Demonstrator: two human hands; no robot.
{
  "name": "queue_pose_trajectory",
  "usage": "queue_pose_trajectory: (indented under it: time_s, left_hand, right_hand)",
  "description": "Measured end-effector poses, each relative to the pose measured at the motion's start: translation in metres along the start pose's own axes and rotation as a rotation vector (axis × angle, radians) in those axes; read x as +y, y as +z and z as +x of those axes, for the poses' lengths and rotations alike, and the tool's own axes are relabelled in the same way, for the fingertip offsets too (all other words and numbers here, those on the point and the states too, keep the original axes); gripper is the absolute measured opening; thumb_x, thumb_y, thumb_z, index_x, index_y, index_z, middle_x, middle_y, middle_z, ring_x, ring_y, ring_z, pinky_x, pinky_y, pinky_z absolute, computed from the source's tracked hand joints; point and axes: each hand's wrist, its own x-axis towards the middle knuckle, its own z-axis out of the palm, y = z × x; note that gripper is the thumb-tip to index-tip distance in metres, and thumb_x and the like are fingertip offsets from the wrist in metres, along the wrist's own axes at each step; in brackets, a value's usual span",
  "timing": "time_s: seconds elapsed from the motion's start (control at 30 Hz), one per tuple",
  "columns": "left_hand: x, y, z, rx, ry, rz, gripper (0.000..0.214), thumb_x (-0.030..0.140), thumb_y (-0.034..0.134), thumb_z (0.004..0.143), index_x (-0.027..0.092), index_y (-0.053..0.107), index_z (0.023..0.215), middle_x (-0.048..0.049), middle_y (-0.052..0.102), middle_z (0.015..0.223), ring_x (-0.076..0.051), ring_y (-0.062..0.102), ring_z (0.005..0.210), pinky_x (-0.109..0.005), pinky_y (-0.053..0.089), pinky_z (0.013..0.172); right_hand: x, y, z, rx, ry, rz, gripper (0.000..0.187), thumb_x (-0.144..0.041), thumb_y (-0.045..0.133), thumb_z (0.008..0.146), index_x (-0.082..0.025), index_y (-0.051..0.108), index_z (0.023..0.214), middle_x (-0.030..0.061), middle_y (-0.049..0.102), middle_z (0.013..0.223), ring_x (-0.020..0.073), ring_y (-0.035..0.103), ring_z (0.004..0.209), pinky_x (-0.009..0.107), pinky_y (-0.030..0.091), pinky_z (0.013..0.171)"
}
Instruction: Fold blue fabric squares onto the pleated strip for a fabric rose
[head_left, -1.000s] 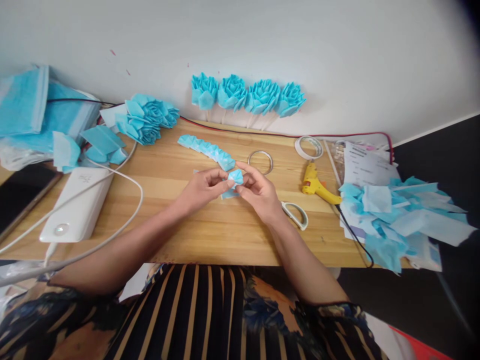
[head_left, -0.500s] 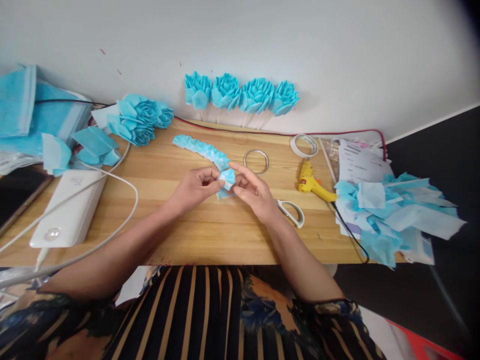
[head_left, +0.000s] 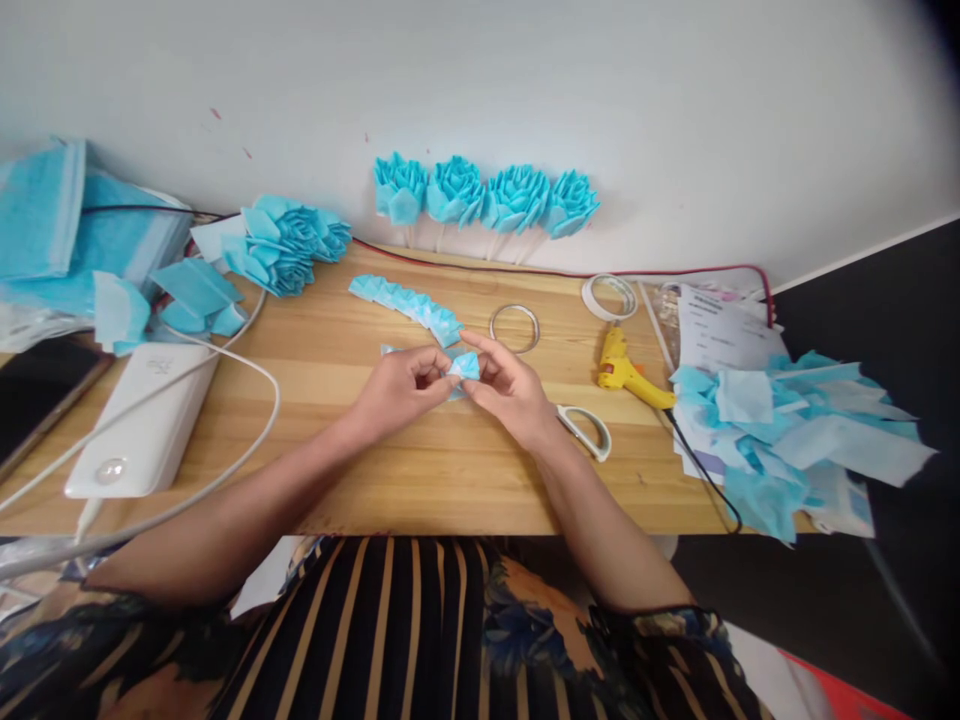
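A small folded piece of blue and white fabric (head_left: 464, 366), petal-like, is pinched between both hands over the middle of the table. My left hand (head_left: 401, 392) closes thumb and fingers on its left side. On its right side, my right hand (head_left: 512, 390) grips it between thumb and fingers, with the index finger reaching forward. Just beyond the hands lies an overlapping row of folded blue petals (head_left: 409, 305). More blue fabric sits on the table beneath the hands, mostly hidden by them. Scissors with a white handle (head_left: 592, 432) lie beside my right wrist, partly covered.
Several blue fabric roses (head_left: 517, 198) on sticks lean against the wall; more roses (head_left: 281, 245) lie left. A yellow glue gun (head_left: 616, 362), tape roll (head_left: 609, 297) and metal ring (head_left: 514, 328) are to the right. Fabric scraps (head_left: 795, 425) cover the right end. A white power bank (head_left: 142, 420) trails a cable.
Both hands still hold the folded piece, which has turned slightly and moved a little to the right. More of the blue fabric beneath shows behind my left hand.
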Motion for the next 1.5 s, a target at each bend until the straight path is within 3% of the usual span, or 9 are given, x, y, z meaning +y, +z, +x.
queue_pose_trajectory:
  time_s: [0.23, 0.43, 0.83, 1.03, 1.33, 1.5]
  left_hand:
    - [0.002, 0.000, -0.001, -0.025, 0.020, -0.014, 0.022, 0.035, 0.061, 0.080, 0.016, 0.055, 0.069, 0.0067, 0.039, 0.056, -0.007, 0.032, 0.052, -0.022, 0.024, 0.049]
    - [0.004, -0.005, 0.001, -0.148, -0.112, -0.238, 0.026, 0.039, 0.065, 0.080, 0.017, 0.056, 0.071, 0.0085, 0.038, 0.053, -0.006, 0.028, 0.048, -0.023, 0.021, 0.047]
    - [0.002, -0.006, 0.001, -0.154, -0.184, -0.341, 0.028, 0.041, 0.071, 0.078, 0.017, 0.058, 0.073, 0.0090, 0.039, 0.050, -0.005, 0.027, 0.046, -0.023, 0.019, 0.046]
    - [0.004, -0.008, 0.003, -0.102, -0.076, -0.236, 0.024, 0.039, 0.069, 0.078, 0.015, 0.062, 0.075, 0.0066, 0.044, 0.056, -0.006, 0.031, 0.050, -0.023, 0.023, 0.049]
    - [-0.004, 0.003, 0.001, -0.011, 0.022, -0.032, 0.020, 0.034, 0.063, 0.080, 0.016, 0.058, 0.072, 0.0066, 0.042, 0.055, -0.008, 0.034, 0.051, -0.023, 0.025, 0.050]
    - [0.000, 0.003, -0.001, 0.013, 0.052, 0.012, 0.016, 0.030, 0.061, 0.081, 0.017, 0.058, 0.073, 0.0065, 0.042, 0.056, -0.008, 0.033, 0.052, -0.022, 0.024, 0.050]
  right_hand:
    - [-0.001, 0.000, -0.001, -0.017, -0.036, -0.082, 0.056, -0.027, 0.069, 0.084, -0.026, 0.057, 0.139, 0.0020, 0.070, 0.102, 0.0155, 0.064, 0.091, 0.031, 0.054, 0.085]
    - [-0.005, 0.000, -0.003, -0.010, -0.030, -0.157, 0.059, -0.024, 0.066, 0.084, -0.025, 0.056, 0.141, 0.0031, 0.070, 0.102, 0.0161, 0.063, 0.089, 0.032, 0.054, 0.083]
    - [-0.006, -0.001, -0.003, -0.063, -0.021, -0.037, 0.055, -0.026, 0.065, 0.085, -0.029, 0.057, 0.140, 0.0038, 0.070, 0.112, 0.0187, 0.065, 0.102, 0.036, 0.056, 0.091]
    - [-0.009, 0.001, -0.004, -0.093, 0.002, 0.093, 0.056, -0.033, 0.068, 0.088, -0.030, 0.055, 0.142, 0.0025, 0.070, 0.110, 0.0181, 0.064, 0.102, 0.038, 0.054, 0.096]
    - [-0.006, -0.001, 0.000, 0.000, -0.001, -0.124, 0.058, -0.027, 0.069, 0.083, -0.026, 0.056, 0.139, 0.0003, 0.065, 0.090, 0.0154, 0.059, 0.080, 0.032, 0.052, 0.077]
    - [-0.006, -0.001, 0.000, -0.005, -0.063, -0.150, 0.057, -0.023, 0.068, 0.083, -0.027, 0.056, 0.139, 0.0001, 0.065, 0.089, 0.0148, 0.059, 0.080, 0.031, 0.051, 0.076]
